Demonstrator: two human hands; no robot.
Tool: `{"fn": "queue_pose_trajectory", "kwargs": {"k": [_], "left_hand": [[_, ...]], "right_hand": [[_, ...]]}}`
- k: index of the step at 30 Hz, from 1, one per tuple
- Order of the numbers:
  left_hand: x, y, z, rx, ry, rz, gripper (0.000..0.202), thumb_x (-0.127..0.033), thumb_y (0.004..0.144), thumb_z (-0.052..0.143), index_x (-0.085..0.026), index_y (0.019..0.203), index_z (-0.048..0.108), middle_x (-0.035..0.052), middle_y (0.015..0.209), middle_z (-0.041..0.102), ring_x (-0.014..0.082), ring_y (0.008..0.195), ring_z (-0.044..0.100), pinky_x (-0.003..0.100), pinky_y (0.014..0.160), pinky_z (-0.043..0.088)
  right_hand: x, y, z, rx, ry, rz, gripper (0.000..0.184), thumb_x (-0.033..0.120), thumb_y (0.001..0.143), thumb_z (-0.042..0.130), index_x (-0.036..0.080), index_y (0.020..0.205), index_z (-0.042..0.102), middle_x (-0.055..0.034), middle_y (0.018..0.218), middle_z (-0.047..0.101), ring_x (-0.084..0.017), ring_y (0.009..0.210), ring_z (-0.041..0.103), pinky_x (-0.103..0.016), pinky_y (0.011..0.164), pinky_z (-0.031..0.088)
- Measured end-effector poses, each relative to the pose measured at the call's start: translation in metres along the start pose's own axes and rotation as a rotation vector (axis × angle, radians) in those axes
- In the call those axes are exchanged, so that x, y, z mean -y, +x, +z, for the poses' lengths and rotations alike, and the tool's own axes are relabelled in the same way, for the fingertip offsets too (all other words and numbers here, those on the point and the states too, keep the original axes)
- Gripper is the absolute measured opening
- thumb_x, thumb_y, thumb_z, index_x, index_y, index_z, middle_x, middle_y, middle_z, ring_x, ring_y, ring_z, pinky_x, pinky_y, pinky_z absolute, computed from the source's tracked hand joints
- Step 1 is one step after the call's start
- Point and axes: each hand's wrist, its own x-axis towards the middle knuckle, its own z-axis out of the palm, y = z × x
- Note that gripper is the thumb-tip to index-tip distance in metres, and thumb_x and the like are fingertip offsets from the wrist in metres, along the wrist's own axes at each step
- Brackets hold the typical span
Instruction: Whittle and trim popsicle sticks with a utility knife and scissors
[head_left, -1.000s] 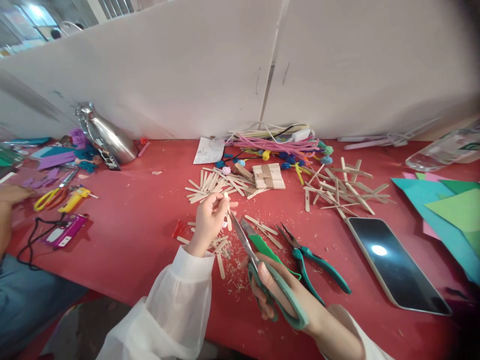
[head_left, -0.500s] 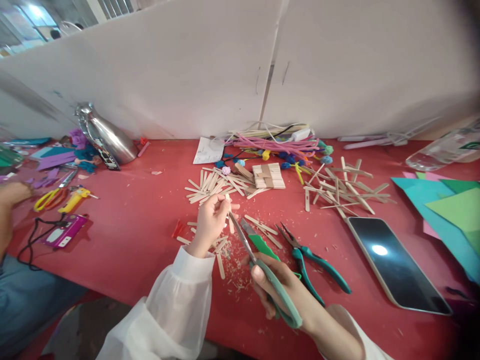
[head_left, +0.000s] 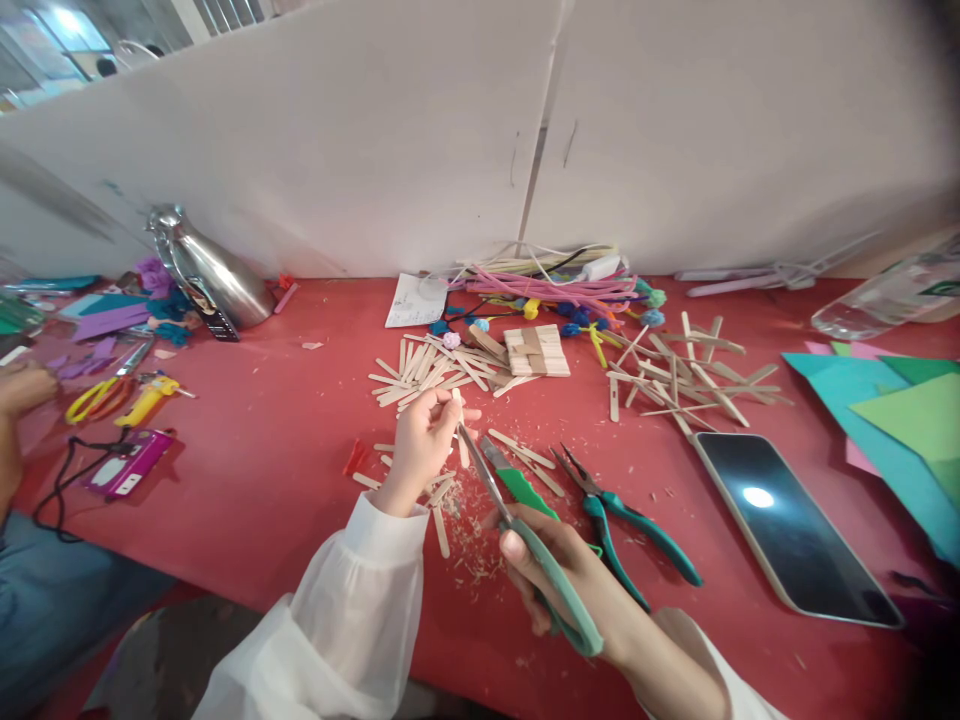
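My left hand [head_left: 420, 445] pinches a short wooden craft stick [head_left: 459, 428] and holds it upright above the red table [head_left: 262, 470]. My right hand [head_left: 570, 585] grips green-handled scissors [head_left: 525, 540], whose blades meet the stick's lower part. Cut stick pieces and wood shavings [head_left: 450, 500] lie under both hands. A heap of whole sticks [head_left: 435, 370] sits just beyond my left hand.
Green pliers [head_left: 622, 520] and a dark phone [head_left: 791, 525] lie to the right. Crossed sticks [head_left: 690, 375], pipe cleaners [head_left: 562, 290], coloured paper [head_left: 892, 420] and a plastic bottle [head_left: 885, 300] lie further off. A steel flask [head_left: 206, 270], yellow scissors [head_left: 101, 395] and another person's hand [head_left: 22, 390] are left.
The scissors' handles have closed together and the blades have shut on the stick. My left hand has stayed nearly still.
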Motion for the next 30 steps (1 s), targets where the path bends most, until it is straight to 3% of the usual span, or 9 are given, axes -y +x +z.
{"fn": "queue_pose_trajectory", "kwargs": {"k": [7, 14, 21, 25, 30], "left_hand": [[0.0003, 0.0001, 0.0002, 0.002, -0.012, 0.010, 0.027, -0.042, 0.078, 0.055, -0.018, 0.074, 0.044, 0.0047, 0.077, 0.070, 0.0116, 0.039, 0.059, 0.021, 0.035, 0.044], [-0.0002, -0.0013, 0.0018, -0.002, 0.011, 0.028, 0.026, -0.041, 0.080, 0.053, -0.017, 0.076, 0.044, 0.0063, 0.081, 0.070, 0.0080, 0.034, 0.055, 0.019, 0.036, 0.043], [0.0049, -0.0031, 0.0034, -0.014, 0.078, 0.117, 0.024, -0.042, 0.084, 0.047, -0.018, 0.080, 0.046, 0.0066, 0.081, 0.069, 0.0112, 0.047, 0.061, 0.020, 0.039, 0.043], [0.0072, -0.0032, 0.0019, -0.011, 0.212, 0.229, 0.021, -0.038, 0.087, 0.044, -0.018, 0.082, 0.047, 0.0065, 0.079, 0.069, 0.0149, 0.066, 0.066, 0.022, 0.054, 0.049], [0.0055, -0.0011, -0.0020, 0.074, 0.325, 0.351, 0.019, -0.033, 0.088, 0.043, -0.018, 0.079, 0.051, 0.0057, 0.079, 0.070, 0.0149, 0.074, 0.066, 0.026, 0.070, 0.050]], "right_hand": [[0.0028, 0.0004, 0.0001, -0.029, 0.005, 0.048, 0.051, 0.066, 0.068, 0.053, 0.018, 0.084, 0.047, 0.0128, 0.037, 0.035, -0.004, 0.028, 0.035, -0.015, 0.032, 0.029], [0.0012, 0.0000, 0.0014, -0.055, -0.003, 0.056, 0.051, 0.065, 0.068, 0.054, 0.017, 0.086, 0.047, 0.0131, 0.035, 0.034, -0.004, 0.026, 0.035, -0.015, 0.030, 0.028], [0.0007, -0.0013, 0.0047, -0.060, 0.032, 0.047, 0.049, 0.061, 0.068, 0.058, 0.017, 0.086, 0.047, 0.0131, 0.036, 0.036, -0.004, 0.025, 0.035, -0.015, 0.029, 0.027], [0.0042, -0.0018, 0.0022, -0.033, 0.021, 0.042, 0.049, 0.065, 0.069, 0.054, 0.017, 0.079, 0.048, 0.0119, 0.034, 0.037, -0.004, 0.024, 0.035, -0.014, 0.027, 0.024], [0.0025, -0.0019, -0.0038, 0.021, 0.145, 0.040, 0.046, 0.063, 0.070, 0.054, 0.018, 0.076, 0.046, 0.0118, 0.040, 0.039, -0.003, 0.023, 0.036, -0.013, 0.025, 0.025]]}}
